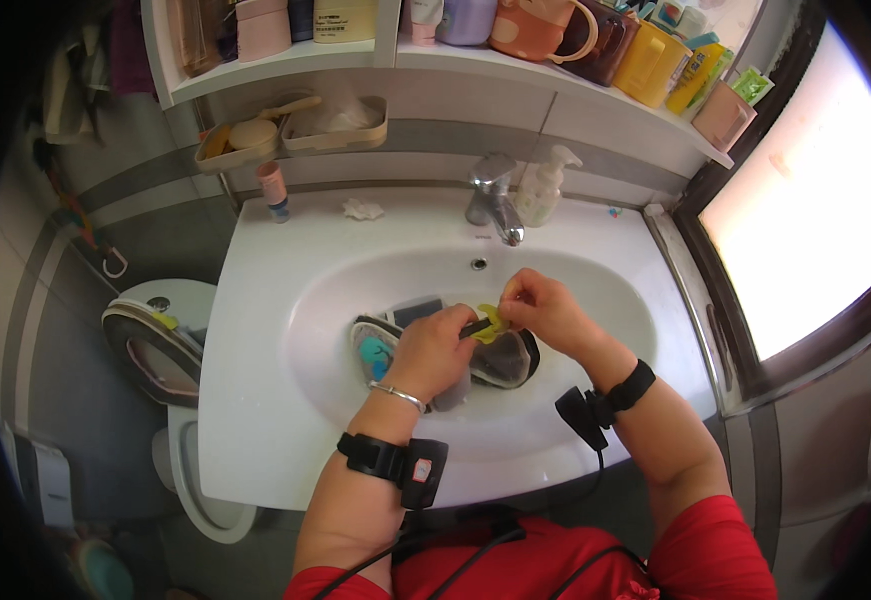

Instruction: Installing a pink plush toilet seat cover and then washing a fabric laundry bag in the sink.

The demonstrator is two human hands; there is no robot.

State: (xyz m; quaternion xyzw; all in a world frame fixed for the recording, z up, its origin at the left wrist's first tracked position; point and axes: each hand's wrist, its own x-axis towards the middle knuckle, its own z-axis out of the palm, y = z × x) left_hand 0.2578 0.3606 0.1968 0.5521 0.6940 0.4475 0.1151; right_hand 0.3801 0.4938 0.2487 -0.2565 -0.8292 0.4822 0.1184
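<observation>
Over the white sink basin [596, 400], my left hand [436, 345] is closed, its fingertips pinching a short dark strip [476, 327]. A small yellow piece [493, 318] lies right at the end of that strip. My right hand [546, 308] is closed in a pinch at the yellow piece's right edge. Below my hands in the basin rest grey, black-edged items that look like shoes; one has a bright blue patch [375, 352] inside, the other a grey mesh part [504, 360]. My left hand and wrist cover the middle of them.
Behind the basin stand a chrome faucet [496, 200] and a pump bottle [543, 187]. A pink-and-blue cup [273, 190] and crumpled white tissue [363, 209] sit on the counter's back left. Above hangs a shelf [546, 78] of mugs. A toilet [171, 350] is left, a window [806, 190] right.
</observation>
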